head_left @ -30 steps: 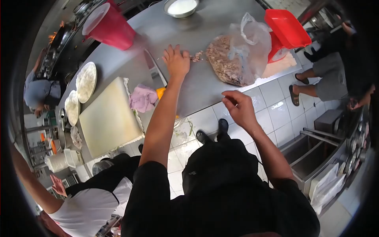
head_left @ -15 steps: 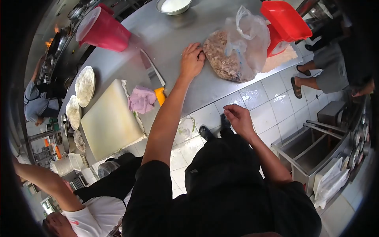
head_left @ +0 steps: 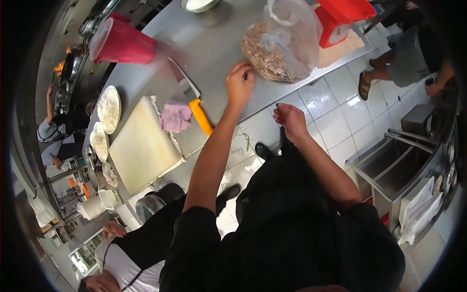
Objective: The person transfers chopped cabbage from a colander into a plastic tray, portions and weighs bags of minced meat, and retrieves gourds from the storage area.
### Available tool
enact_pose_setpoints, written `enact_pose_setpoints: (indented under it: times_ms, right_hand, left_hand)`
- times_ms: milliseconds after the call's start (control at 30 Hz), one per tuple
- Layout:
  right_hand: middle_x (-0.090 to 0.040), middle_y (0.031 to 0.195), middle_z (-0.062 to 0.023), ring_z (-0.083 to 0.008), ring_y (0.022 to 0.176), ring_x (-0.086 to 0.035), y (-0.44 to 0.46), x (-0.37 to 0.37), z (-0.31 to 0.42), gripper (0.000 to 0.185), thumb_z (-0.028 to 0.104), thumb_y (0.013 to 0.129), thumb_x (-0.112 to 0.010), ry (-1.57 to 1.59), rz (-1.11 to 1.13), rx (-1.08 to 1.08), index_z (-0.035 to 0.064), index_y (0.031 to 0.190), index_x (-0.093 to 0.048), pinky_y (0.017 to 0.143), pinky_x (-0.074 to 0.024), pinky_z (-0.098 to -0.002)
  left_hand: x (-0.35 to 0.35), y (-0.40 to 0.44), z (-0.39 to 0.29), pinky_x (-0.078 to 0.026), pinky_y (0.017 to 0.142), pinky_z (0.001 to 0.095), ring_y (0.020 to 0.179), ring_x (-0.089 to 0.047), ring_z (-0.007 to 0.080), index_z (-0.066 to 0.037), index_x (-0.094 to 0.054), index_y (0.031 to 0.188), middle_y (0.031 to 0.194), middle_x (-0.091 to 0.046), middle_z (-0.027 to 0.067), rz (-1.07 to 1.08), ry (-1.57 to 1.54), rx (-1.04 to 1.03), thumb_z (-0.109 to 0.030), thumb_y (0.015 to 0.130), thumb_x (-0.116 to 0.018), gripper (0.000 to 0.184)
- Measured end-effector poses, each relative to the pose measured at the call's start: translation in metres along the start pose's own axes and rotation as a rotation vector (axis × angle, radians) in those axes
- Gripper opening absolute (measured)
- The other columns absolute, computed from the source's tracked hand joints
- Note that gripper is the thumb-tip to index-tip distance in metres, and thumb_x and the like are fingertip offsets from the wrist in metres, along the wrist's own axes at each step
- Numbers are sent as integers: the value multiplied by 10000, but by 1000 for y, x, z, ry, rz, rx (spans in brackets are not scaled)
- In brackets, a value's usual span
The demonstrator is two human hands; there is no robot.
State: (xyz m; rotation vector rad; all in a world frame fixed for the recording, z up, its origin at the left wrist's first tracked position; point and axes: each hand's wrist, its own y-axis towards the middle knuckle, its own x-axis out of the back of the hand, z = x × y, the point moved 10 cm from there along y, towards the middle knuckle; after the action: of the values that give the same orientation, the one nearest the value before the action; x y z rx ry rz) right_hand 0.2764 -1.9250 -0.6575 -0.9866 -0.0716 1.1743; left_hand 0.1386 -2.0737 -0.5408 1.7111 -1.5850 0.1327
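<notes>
My left hand point(head_left: 240, 83) is at the steel table's front part, its fingers curled together around something small and dark that I cannot make out. Just right of it lies a clear plastic bag point(head_left: 301, 39) with brown chopped pieces point(head_left: 267, 56) inside. My right hand point(head_left: 291, 120) hangs over the floor in front of the table edge, fingers bent inward; whether it holds anything is hidden. To the left of my left forearm lies a knife with a yellow handle point(head_left: 201, 117), beside a crumpled purple cloth point(head_left: 175, 116).
A white cutting board point(head_left: 143, 148) and two plates of white food point(head_left: 108, 110) are at the left. Behind stand a red bucket point(head_left: 126, 44) and a metal bowl point(head_left: 198, 5). A red scale point(head_left: 335, 29) is at the right. Co-workers stand at both sides.
My left hand has swept right across the table to the bag, and the loose pieces beside it are gone from view. Its fingers have closed. The co-worker at the lower left has moved.
</notes>
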Motion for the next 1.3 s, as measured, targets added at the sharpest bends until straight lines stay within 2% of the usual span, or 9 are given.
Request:
enact_pose_setpoints:
  times_ms: [267,367,433,533,733,933,1000,1100,1300]
  right_hand:
    - [-612,837,-72,-148,735,-579,0,4,6,162,127,874,-564,50,-23,43,-11,956,-591,674,-475,-264]
    - [-617,849,-76,-151,757,-584,-3,2,4,172,139,878,-566,41,-26,61,-13,952,-596,683,-476,-265]
    - [-619,856,-78,-153,769,-587,-5,0,4,178,147,882,-565,39,-31,58,-14,951,-597,691,-476,-267]
    - [-626,832,-76,-160,744,-597,-3,-3,1,187,170,876,-583,61,-37,29,-10,918,-610,679,-483,-272]
    - [-608,933,-114,-205,856,-593,3,-14,-17,273,235,910,-518,113,45,-145,-15,1008,-565,771,-490,-312]
    - [-574,1017,-160,-253,940,-575,6,-17,-37,269,197,928,-422,197,21,-397,-33,1028,-518,851,-483,-355]
    - [-587,979,-164,-260,959,-570,18,-32,-46,218,161,910,-454,436,314,-419,-30,978,-535,867,-472,-351]
    - [-595,942,-167,-273,939,-573,2,-46,-51,195,129,902,-451,501,483,-574,-41,918,-544,857,-478,-361]
    - [-600,917,-166,-268,910,-584,0,-33,-74,143,93,890,-494,552,447,-628,-39,866,-542,846,-484,-359]
  left_hand:
    - [45,-10,14,-431,885,291,1007,-590,241,14,-647,999,1058,-626,168,-167,-144,186,-49,777,-573,243]
    - [40,-7,12,-430,908,350,1021,-567,318,-7,-651,996,1079,-616,163,-167,-50,176,-89,764,-598,253]
    - [13,-6,-20,-425,917,370,1043,-551,341,-14,-663,981,1087,-619,145,-41,212,-65,-122,782,-614,232]
    - [4,-11,-23,-445,883,371,1017,-565,330,-6,-673,911,1058,-630,128,-35,222,-84,-110,769,-617,184]
    - [5,-36,-29,-481,810,348,930,-607,280,11,-659,799,946,-648,122,-34,6,76,-13,725,-588,105]
    - [2,-84,-65,-474,836,353,946,-615,284,-1,-666,844,930,-654,119,-26,-60,60,-7,743,-603,119]
    - [-5,-105,-80,-473,838,355,942,-617,286,0,-666,848,932,-653,120,-6,-94,63,-3,746,-607,118]
    - [-10,-129,-88,-470,841,345,937,-621,270,0,-665,855,929,-654,118,2,-187,140,18,744,-619,122]
    - [-9,-139,-115,-458,864,344,966,-603,255,8,-660,869,995,-637,121,86,-214,51,48,744,-628,135]
